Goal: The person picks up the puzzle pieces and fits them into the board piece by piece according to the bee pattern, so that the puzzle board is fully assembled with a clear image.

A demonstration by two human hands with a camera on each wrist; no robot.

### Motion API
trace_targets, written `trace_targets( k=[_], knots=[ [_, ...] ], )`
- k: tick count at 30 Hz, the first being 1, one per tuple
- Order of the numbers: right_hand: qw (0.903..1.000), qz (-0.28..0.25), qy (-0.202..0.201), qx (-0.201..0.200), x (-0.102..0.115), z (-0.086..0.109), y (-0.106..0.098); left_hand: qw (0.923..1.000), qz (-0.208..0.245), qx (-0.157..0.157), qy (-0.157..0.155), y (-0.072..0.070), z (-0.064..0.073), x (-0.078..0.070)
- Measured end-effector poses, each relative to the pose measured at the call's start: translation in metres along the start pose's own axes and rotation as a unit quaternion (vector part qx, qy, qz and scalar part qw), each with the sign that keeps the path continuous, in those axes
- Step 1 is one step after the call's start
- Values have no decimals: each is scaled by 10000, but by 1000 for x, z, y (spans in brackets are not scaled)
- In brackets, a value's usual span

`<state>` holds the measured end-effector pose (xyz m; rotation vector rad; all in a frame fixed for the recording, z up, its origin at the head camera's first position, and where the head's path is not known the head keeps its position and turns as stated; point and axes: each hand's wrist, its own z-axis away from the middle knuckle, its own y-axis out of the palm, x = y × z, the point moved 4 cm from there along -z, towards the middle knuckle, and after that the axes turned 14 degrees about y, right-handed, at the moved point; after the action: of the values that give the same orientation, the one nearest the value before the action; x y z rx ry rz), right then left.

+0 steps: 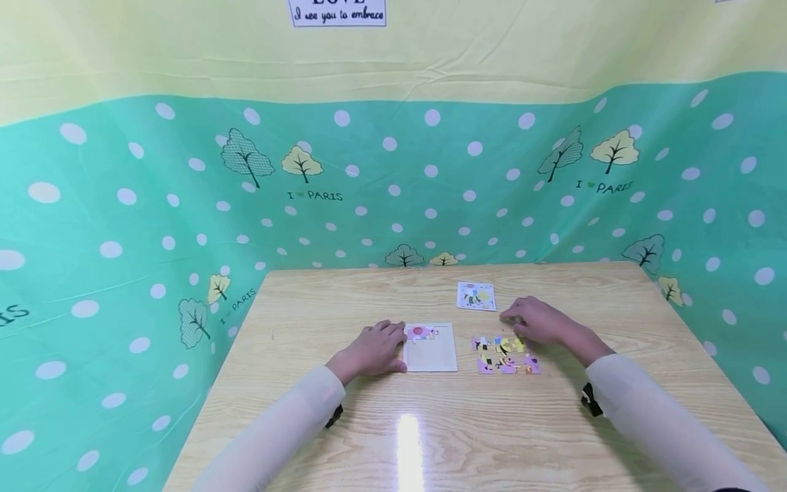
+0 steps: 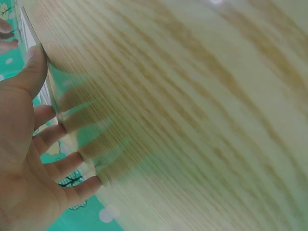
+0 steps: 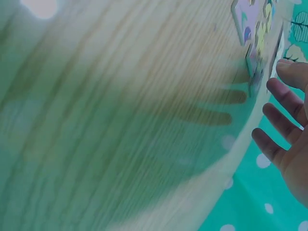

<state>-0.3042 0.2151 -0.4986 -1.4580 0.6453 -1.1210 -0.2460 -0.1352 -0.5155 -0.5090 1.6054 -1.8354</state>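
Observation:
A square white puzzle tray [image 1: 430, 355] lies on the table, with a pink joined part of a picture [image 1: 421, 333] in its upper left. My left hand [image 1: 376, 350] rests at the tray's left side, thumb by the lower corner and fingers by the upper one. Its fingers [image 2: 65, 166] look spread and nearly straight in the left wrist view. Several loose jigsaw pieces [image 1: 507, 364] in pink, yellow and black lie right of the tray. Over their far right end is my right hand [image 1: 541, 321]; the right wrist view shows its fingers [image 3: 281, 122] loosely extended, no piece visible between them.
Behind the loose pieces lies a square picture card [image 1: 476, 296] with a bee on it. The wooden table [image 1: 344, 301] ends at a green dotted cloth [image 1: 393, 171] at the back and sides. Light glares on the table's near part.

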Motion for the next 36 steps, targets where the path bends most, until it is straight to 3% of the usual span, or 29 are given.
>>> trace_targets(
  k=[21,36],
  knots=[
    [9998,42,39,-191,-18,8,6,10000,4,4,19,3,-1,2],
    [9997,61,-41,-237,-13,3,1,10000,47,-20,5,2,0,2]
  ],
)
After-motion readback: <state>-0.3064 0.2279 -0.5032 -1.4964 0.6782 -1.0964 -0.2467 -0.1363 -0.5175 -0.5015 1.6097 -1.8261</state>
